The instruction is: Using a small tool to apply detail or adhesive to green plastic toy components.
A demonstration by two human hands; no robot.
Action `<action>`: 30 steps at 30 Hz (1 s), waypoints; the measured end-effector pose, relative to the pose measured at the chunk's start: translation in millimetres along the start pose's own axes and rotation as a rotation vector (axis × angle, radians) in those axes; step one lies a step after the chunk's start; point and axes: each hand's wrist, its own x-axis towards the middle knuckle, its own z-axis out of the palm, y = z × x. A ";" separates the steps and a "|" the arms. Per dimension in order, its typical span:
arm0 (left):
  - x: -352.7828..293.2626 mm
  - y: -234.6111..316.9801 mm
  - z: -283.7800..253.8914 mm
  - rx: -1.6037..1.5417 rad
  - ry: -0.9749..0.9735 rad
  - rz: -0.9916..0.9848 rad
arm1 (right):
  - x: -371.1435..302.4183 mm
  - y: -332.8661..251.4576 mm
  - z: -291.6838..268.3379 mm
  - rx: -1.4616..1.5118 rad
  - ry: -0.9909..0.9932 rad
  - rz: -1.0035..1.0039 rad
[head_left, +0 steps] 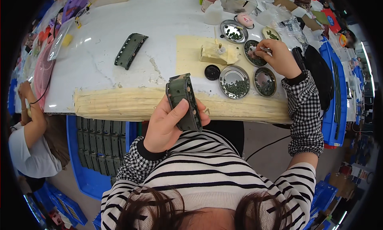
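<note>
On a white desk (119, 26) with a taped near edge, round tins (235, 82) of small dark parts sit to the right. The left hand (167, 122) grips a green strap (183, 102) near the desk's edge, thumb pressed on it. The right hand (279, 56) reaches to a far tin (253, 54), fingers pinched on a small part; another strap (131, 50) lies far left.

Crowded workshop bench, seen from above.
White worktable (131, 18) with cracked surface, front edge wrapped in yellowed tape (119, 104); blue plastic bins (89, 178) on grey floor (267, 140) to the left and right; cluttered shelves along the far rim; bright strip light (367, 66) at right.
</note>
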 end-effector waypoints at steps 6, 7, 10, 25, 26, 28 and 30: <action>-1.9 -1.1 -1.3 0.067 0.040 0.024 | 1.0 0.8 -17.6 0.054 0.014 0.093; -2.0 -0.5 -2.6 0.072 0.039 0.026 | 1.6 1.3 -17.3 0.053 -0.009 0.085; -0.8 0.6 -4.4 0.040 0.044 0.014 | 3.2 3.5 -14.2 0.061 -0.065 0.064; 2.2 4.6 10.2 0.218 0.163 0.131 | 1.0 -13.9 -23.7 0.081 0.163 -0.055; 2.5 4.7 11.6 0.270 0.162 0.164 | -6.9 -25.6 -22.6 0.127 0.207 -0.041; 4.7 3.5 14.1 0.365 0.148 0.220 | -26.9 -72.0 -14.8 0.187 0.252 0.000; 8.6 -0.9 11.5 0.401 0.097 0.200 | -42.2 -109.3 2.7 0.219 0.272 -0.090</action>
